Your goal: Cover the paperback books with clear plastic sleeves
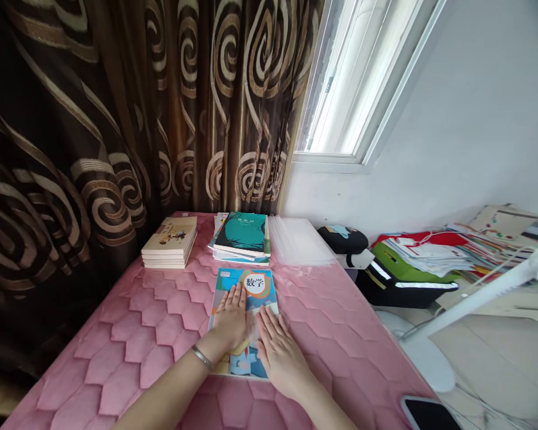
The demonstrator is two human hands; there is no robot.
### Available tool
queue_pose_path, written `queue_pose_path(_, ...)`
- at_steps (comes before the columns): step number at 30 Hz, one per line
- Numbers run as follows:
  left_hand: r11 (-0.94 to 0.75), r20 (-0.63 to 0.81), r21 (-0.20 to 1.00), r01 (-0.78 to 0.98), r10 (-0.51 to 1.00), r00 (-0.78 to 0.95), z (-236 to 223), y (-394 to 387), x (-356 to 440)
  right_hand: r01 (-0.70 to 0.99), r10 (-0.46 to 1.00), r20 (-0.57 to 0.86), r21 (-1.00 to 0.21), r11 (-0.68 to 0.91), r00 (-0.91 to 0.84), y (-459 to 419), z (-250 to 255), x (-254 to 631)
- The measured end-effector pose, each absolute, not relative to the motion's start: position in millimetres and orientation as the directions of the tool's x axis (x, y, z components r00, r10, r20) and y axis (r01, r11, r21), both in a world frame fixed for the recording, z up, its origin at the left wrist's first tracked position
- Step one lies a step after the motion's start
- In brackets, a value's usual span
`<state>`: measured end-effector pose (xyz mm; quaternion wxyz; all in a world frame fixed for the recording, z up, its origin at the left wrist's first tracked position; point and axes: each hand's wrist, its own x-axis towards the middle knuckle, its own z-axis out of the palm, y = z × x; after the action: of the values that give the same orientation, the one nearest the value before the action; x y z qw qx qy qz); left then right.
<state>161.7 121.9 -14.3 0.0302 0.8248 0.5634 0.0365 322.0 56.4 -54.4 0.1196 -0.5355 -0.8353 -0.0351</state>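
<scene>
A blue math textbook with an orange-ringed white title patch lies on the pink quilted table cover. My left hand rests flat on the middle of its cover, fingers stretched toward the title. Beside it, my right hand lies flat across the right part of the cover, fingers extended and angled up and left. Both palms hide parts of the cover picture. Just beyond the textbook is a stack of books topped by a teal book.
At the back left stands a stack of cream books. Clear plastic sheets lie at the back right. A phone sits by the near right edge. Past that edge are a white stand, a black-and-green box and papers.
</scene>
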Motion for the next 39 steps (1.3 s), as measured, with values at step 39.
queue_pose_path(39,-0.195,0.272,0.067,0.979,0.947,0.170,-21,165,148,0.918,0.938,0.128,-0.202,0.342,-0.321,49,-38,298)
